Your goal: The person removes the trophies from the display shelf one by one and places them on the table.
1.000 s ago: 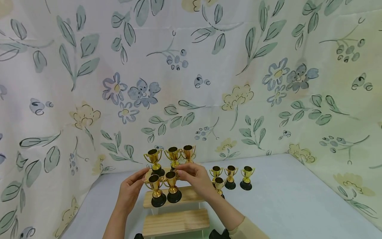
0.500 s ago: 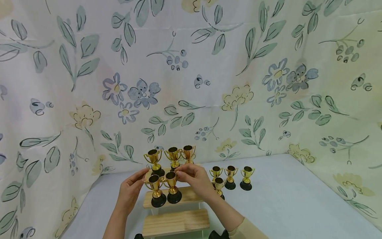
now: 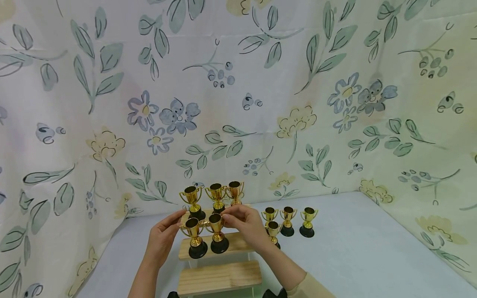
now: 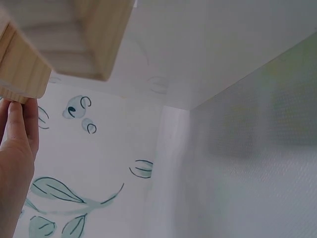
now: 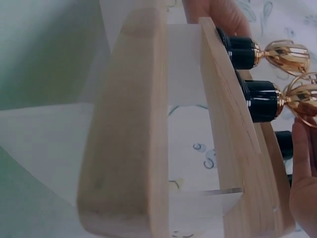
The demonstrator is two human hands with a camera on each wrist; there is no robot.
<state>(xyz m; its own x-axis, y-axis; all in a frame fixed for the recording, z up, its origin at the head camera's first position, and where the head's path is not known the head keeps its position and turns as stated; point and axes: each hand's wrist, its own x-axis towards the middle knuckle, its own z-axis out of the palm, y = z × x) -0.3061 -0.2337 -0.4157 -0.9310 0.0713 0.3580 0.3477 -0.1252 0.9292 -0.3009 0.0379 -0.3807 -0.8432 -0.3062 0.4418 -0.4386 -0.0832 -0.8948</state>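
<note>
On the middle wooden shelf [image 3: 238, 243] stand two small gold trophy cups with black bases. My right hand [image 3: 247, 225] pinches the right handle of the right trophy [image 3: 217, 227]; in the right wrist view this trophy [image 5: 262, 101] shows its base against the board. Just left of the other trophy [image 3: 193, 231] is my left hand [image 3: 164, 236], its fingers extended. In the left wrist view, the left fingertips touch the end of a wooden board [image 4: 25, 67]. The right hand hides part of the shelf's right side.
Three more trophies [image 3: 191, 198] stand on the top tier behind. The lower wooden shelf [image 3: 220, 278] is in front. Several trophies [image 3: 308, 221] stand on the white table [image 3: 365, 248] at right. A floral cloth [image 3: 238, 103] hangs behind.
The right trophy on the middle tier has shifted slightly to the right with my right hand, widening the gap to its neighbour. My left hand has stayed in place.
</note>
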